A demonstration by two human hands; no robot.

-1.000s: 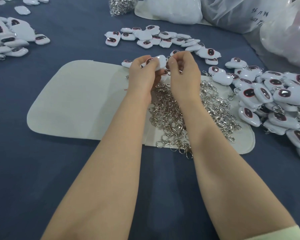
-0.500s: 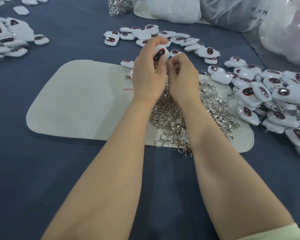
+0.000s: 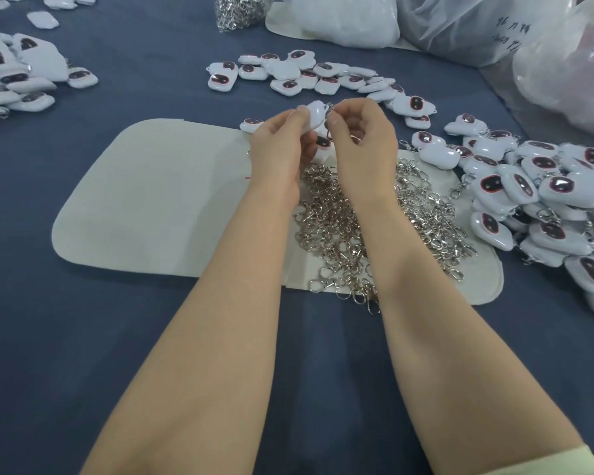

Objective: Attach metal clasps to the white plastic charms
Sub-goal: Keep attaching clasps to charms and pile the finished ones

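Note:
My left hand (image 3: 282, 145) grips a white plastic charm (image 3: 315, 114) with its plain back facing up, held above the far edge of a white mat (image 3: 144, 200). My right hand (image 3: 360, 135) pinches a small metal clasp (image 3: 330, 109) right at the charm's top end, where the two meet. A loose heap of silver clasps (image 3: 357, 228) lies on the mat under my wrists. Unclasped charms (image 3: 288, 73) lie in a row behind my hands. A pile of charms with clasps (image 3: 535, 197) sits to the right.
A dark blue cloth (image 3: 83, 337) covers the table. More charms (image 3: 14, 80) lie at the far left. A clear bag of clasps (image 3: 240, 10) and several large plastic bags (image 3: 494, 29) stand along the back and right.
My left hand has turned the charm from its dark face showing to its white back up and lowered it. My right hand has brought the clasp up to the charm's top end.

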